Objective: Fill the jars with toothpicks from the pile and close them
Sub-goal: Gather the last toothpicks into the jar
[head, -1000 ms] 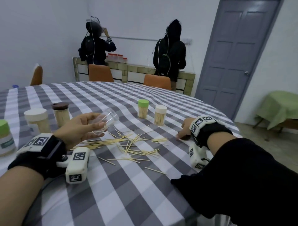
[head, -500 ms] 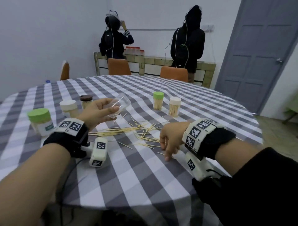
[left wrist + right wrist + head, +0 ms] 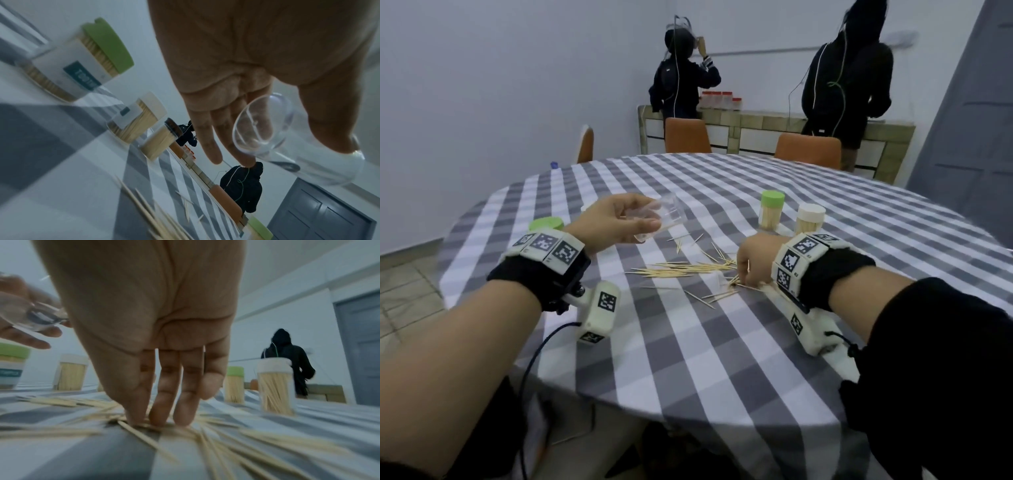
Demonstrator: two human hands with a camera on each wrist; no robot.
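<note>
Left hand [image 3: 616, 222] holds an empty clear jar [image 3: 659, 219] off the table, thumb and fingers curled round it, jar tipped on its side with the mouth toward 3 o'clock. The left wrist view shows the jar [image 3: 287, 134] between thumb and fingers, nothing inside.

Right hand [image 3: 755, 262] is down on the toothpick pile [image 3: 688, 269] at its 3 o'clock end. In the right wrist view the fingertips [image 3: 158, 418] press on the toothpicks [image 3: 226, 439], fingers nearly straight and close together. Cannot tell if any pick is pinched; thumb not clear.

The pile lies mid-table on the grey-white checked cloth [image 3: 705, 359], with loose picks scattered round it. It sits at 5 o'clock from the held jar.

Filled, lidded jars: a green-lid jar [image 3: 772, 214] and a white-lid jar [image 3: 810, 222] side by side at 12 o'clock from the right hand. At 9 o'clock from the left hand stand a wide green-lid jar [image 3: 82, 60], a white-lid one [image 3: 137, 118] and a brown-lid one [image 3: 162, 138], in a row, all full.

Both wrists carry tagged camera mounts.

Behind the table: orange chairs [image 3: 686, 135], two people in dark clothes [image 3: 681, 78] facing a counter, and a grey door [image 3: 969, 113] at 2 o'clock.
</note>
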